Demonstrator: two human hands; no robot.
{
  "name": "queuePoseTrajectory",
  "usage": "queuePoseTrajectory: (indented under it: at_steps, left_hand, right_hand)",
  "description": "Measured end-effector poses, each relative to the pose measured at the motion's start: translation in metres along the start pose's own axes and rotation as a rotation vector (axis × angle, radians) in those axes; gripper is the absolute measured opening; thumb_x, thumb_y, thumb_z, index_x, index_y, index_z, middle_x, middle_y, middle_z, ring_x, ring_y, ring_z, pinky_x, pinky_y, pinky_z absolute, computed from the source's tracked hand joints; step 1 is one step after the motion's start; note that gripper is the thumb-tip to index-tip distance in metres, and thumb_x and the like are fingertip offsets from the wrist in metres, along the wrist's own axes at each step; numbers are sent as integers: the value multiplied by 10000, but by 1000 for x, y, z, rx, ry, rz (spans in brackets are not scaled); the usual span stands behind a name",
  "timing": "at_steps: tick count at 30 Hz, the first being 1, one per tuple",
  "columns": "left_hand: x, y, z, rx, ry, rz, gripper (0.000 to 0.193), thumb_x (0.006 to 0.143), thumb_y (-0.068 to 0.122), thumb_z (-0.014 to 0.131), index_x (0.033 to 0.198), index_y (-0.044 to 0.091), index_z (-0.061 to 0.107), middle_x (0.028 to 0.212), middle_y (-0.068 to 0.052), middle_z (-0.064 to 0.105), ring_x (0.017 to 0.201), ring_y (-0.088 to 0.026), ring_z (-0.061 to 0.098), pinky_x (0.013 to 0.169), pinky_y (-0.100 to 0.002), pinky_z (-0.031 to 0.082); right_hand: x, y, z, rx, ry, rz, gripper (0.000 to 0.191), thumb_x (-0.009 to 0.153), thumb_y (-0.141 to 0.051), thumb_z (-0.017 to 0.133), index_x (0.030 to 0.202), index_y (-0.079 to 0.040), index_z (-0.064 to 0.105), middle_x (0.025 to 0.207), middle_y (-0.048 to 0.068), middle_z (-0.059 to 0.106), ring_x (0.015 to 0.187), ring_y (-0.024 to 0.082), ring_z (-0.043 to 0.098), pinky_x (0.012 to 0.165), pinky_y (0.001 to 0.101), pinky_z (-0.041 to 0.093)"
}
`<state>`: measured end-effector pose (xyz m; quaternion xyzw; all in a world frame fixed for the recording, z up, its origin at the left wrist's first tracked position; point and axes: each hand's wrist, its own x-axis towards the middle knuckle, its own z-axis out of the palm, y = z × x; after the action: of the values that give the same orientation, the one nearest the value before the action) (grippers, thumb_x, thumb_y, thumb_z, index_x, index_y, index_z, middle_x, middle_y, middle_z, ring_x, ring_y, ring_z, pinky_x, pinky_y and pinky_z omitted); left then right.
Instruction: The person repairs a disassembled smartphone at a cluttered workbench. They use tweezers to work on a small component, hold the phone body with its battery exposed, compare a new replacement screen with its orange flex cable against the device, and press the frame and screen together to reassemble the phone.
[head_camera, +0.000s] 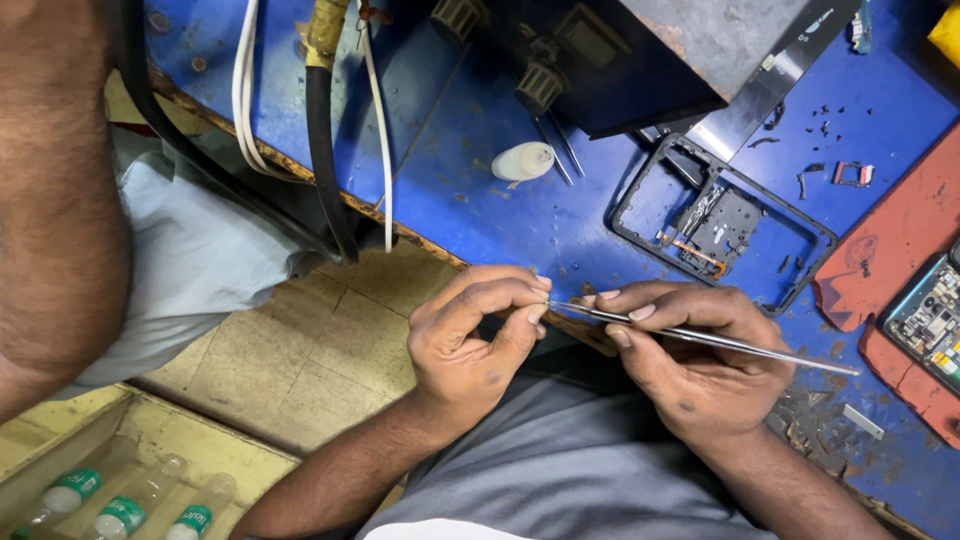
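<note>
Steel tool: slim tweezers (700, 337) are lying across the right hand (690, 365), pinched near the tips, the long end pointing toward the worktop's right edge.
Right hand: fingers are closing around the tweezers, just off the near edge of the blue worktop (480, 200).
Left hand (475, 335): thumb and forefinger are pinching tight at the tweezer tips; whatever sits between them is too small to tell.
Phone frame (722, 222): a black open frame with a small board inside is lying on the worktop, beyond the right hand.
Bottle (522, 161): a small white one is lying on its side, further in from the near edge.
Red mat (885, 250): it is sitting at the right edge, carrying an opened phone (925, 320).
Cables (320, 120): they are hanging over the near edge at the left.
</note>
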<state>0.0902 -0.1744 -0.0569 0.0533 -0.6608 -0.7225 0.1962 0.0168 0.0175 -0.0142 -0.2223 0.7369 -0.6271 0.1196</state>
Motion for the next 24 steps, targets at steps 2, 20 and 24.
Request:
queuePoseTrajectory:
  at_steps: [2,20,24]
  left_hand:
    - [0,0,0,1,2,2,162,975,-104,691,1114,-25,661,1145,-148,693,926,-135,723,750,-241,666]
    - [0,0,1,-20,5,-2,160,982,-102,691,1118,-25,660,1146,-153,691,924,-138,721,746,-247,664]
    - [1,0,0,-12,4,1,158,982,-97,695,1119,-26,661,1146,-151,692,922,-138,720,746,-247,663]
  right_hand:
    - [0,0,0,-10,-2,-10,233,947,79,715,1098,4,553,1091,229,729,1038,268,760,896,362,663]
    - [0,0,1,-4,16,5,252,929,97,722,1094,9,553,1101,240,724,1046,275,756,894,372,665]
    - [0,-1,2,9,23,-1,252,932,93,723,1097,9,551,1098,237,724,1046,273,757,898,369,664]
